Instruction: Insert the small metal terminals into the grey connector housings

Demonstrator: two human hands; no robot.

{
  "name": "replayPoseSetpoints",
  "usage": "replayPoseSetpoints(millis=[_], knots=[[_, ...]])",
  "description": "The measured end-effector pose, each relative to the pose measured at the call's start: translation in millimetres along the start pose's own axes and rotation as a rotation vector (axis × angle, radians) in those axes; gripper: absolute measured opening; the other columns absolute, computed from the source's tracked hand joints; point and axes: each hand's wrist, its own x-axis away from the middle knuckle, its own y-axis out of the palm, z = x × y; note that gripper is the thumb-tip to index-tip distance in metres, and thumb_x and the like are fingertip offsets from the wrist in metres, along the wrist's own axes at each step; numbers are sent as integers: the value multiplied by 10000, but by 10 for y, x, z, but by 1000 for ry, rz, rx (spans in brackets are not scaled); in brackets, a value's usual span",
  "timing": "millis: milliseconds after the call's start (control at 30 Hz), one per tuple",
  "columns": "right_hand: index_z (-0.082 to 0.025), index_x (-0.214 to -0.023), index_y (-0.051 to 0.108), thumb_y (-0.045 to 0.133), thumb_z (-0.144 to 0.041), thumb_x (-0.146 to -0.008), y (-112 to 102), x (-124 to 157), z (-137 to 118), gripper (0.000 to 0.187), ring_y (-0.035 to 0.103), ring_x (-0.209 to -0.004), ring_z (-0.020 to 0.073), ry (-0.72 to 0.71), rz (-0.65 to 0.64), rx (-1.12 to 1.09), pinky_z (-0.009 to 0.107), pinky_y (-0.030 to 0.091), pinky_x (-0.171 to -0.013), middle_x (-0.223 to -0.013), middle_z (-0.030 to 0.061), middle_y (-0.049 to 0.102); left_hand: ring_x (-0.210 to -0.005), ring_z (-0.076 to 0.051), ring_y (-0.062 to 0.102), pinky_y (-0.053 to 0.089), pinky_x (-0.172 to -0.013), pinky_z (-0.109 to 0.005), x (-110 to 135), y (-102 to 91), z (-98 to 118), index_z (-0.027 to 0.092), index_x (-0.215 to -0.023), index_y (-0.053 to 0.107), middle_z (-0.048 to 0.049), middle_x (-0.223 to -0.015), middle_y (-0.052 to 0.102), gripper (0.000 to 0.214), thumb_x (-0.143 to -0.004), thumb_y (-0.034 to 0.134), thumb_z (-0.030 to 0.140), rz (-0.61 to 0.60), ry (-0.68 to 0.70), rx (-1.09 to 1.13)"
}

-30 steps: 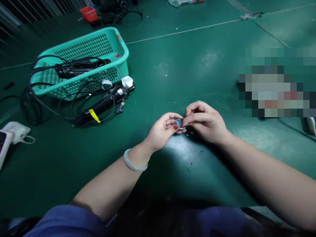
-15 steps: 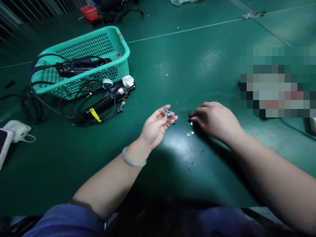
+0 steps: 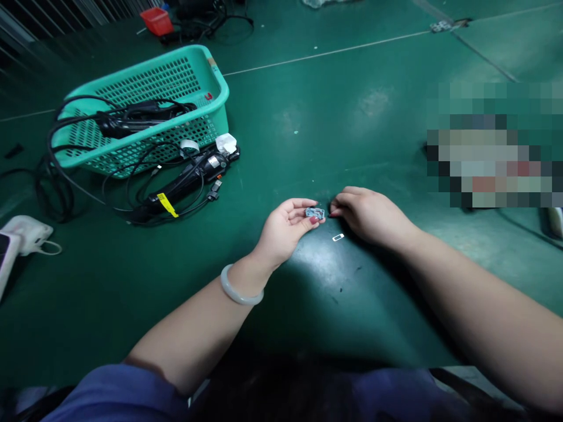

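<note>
My left hand (image 3: 288,228), with a pale bangle at its wrist, grips a small light-blue rectangular part (image 3: 314,213) between thumb and fingers. Its upper face is turned to me and carries fine detail too small to make out. Just to the right, my right hand (image 3: 363,211) is closed in a pinch, its fingertips close beside the part. Whatever it holds is hidden by the fingers. A small white rectangular frame (image 3: 338,237) lies on the green table (image 3: 272,334) below the two hands.
At the left stands a turquoise basket (image 3: 141,76) holding black cabled devices. A black handheld device (image 3: 189,181) with cables lies before it. A white device (image 3: 30,231) is at the left edge. Farther back is a red bin (image 3: 157,22). A blurred-out area covers the right.
My left hand has moved right and turned the blue part more face-up. My right hand has shifted slightly left and closed in. The tiny white piece by its fingertips no longer shows.
</note>
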Motion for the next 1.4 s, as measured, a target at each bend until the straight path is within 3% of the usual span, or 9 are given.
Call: replayPoseSetpoints(millis=[100,200,333,533,700,867,1067,1233,1400], knots=[[-193,-768,613,467,-176,-861,-20,6,-49,174,597,-761,191,-9,142,-98,312,465,-699,-810,63,634,-816,-136,657,479,-869,-339,11,8,-11,131,-923,591,-41,-815,685,265,-689,714,114,17,11,-69],[-214,-748,597,494,-166,-856,-46,38,-147,156,603,-764,178,-122,295,-227,308,486,-698,-791,47,629,-811,-129,646,477,-865,-340,15,7,-37,135,-895,588,-29,-811,677,286,-653,740,119,10,20,-103],[-206,-750,609,509,-154,-853,-34,82,-284,153,606,-763,165,-254,361,-267,301,509,-681,-815,49,623,-794,-119,632,477,-847,-331,12,1,-66,144,-853,583,-18,-808,665,300,-615,765,127,-29,20,-119],[-195,-790,632,560,-218,-848,-9,127,-392,95,603,-757,162,-198,419,-174,295,505,-669,-818,50,622,-739,-91,617,485,-800,-295,7,-1,-70,153,-810,562,8,-761,645,292,-602,761,106,-19,47,-118],[-189,-764,648,556,-258,-854,10,138,-416,146,596,-725,161,-110,419,-89,287,482,-619,-796,51,622,-752,-91,628,490,-790,-283,2,6,-70,150,-781,544,3,-772,655,305,-581,767,92,11,50,-95],[-192,-681,648,601,-271,-821,7,138,-461,168,594,-665,151,-30,427,-147,280,461,-565,-714,36,628,-747,-89,627,497,-765,-260,2,11,-79,153,-771,558,11,-757,646,345,-537,808,118,27,65,-101],[-208,-720,697,609,-284,-829,-28,143,-365,159,589,-627,144,42,466,-233,285,464,-557,-717,32,651,-797,-106,661,504,-843,-289,0,3,-47,151,-832,571,-13,-809,675,280,-627,756,104,73,85,-29],[-207,-868,725,597,-252,-834,51,102,-267,140,635,-798,185,-11,256,-199,319,515,-717,-856,54,677,-871,-132,676,478,-938,-348,-30,-34,-11,154,-913,561,-30,-896,681,246,-708,693,118,256,176,111],[-198,-932,711,608,-293,-830,196,21,-293,173,621,-882,217,-65,154,-107,356,509,-790,-931,69,678,-867,-132,676,483,-937,-350,-42,-35,-19,140,-918,576,-37,-882,686,226,-717,672,101,274,201,89]])
